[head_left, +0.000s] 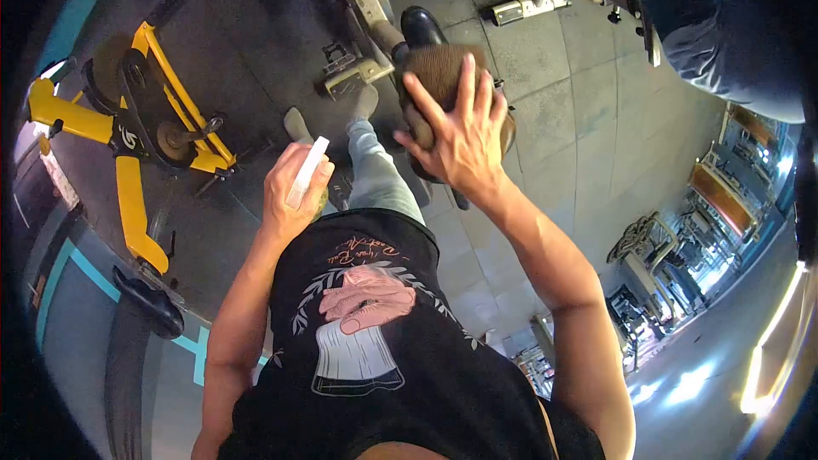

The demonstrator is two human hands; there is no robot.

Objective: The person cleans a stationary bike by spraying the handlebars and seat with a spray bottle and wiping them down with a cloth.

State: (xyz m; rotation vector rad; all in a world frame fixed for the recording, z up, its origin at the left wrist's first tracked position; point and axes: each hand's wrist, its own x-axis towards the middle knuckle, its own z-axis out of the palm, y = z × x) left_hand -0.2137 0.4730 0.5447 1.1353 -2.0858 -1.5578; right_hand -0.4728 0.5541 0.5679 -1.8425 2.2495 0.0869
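Note:
My left hand point(290, 192) is wrapped round a bottle whose long white head point(308, 172) sticks up past the fingers. A bit of yellowish green shows below that hand, and the rest of the bottle is hidden. My right hand point(464, 136) lies with its fingers spread on a brown ribbed cloth point(441, 70). The cloth covers the top of a dark, rounded part of an exercise machine, which looks like a seat point(508, 132). Part of the cloth shows between thumb and fingers.
A yellow and black exercise bike point(128, 132) stands at the left. Grey machine frames point(366, 0) rise ahead, with a metal foot point(532, 7) on the tiled floor point(545, 102). A person in dark clothes point(724, 43) is at the upper right. More equipment point(652, 247) stands at the right.

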